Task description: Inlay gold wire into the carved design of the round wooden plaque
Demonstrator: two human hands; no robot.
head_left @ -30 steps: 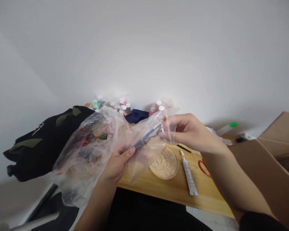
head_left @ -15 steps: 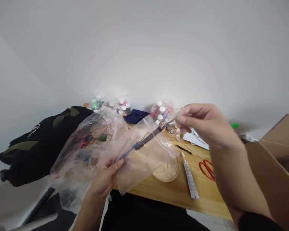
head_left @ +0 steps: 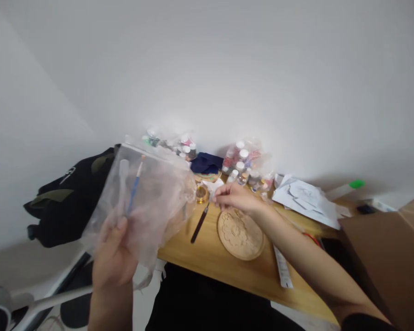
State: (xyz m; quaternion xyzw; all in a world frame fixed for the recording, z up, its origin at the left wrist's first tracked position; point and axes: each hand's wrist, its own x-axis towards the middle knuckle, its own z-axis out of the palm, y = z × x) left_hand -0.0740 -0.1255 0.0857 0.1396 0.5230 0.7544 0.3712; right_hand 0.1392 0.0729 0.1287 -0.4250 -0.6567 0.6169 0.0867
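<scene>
My left hand (head_left: 115,248) is closed on a clear zip bag (head_left: 155,188), held up at the left. Inside it show a blue paintbrush (head_left: 135,186) and a pale, translucent tool (head_left: 123,181). My right hand (head_left: 229,198) reaches over the table with its fingers pinched on the thin metal end of a tool with a dark handle (head_left: 199,225). That handle points toward the table's front edge. Just right of it lies a round wooden disc (head_left: 241,234) with a flower-like outline.
Bagged small bottles (head_left: 243,158) stand by the wall, near dark blue cloth (head_left: 207,162) and a gold jar (head_left: 202,194). Papers (head_left: 305,200), a white tube (head_left: 283,269) and a cardboard box (head_left: 376,248) are at the right. A black bag (head_left: 76,197) lies left.
The dark-handled tool has come out of the bag and moved down over the table in my right hand. My left hand has moved left with the bag, now more upright.
</scene>
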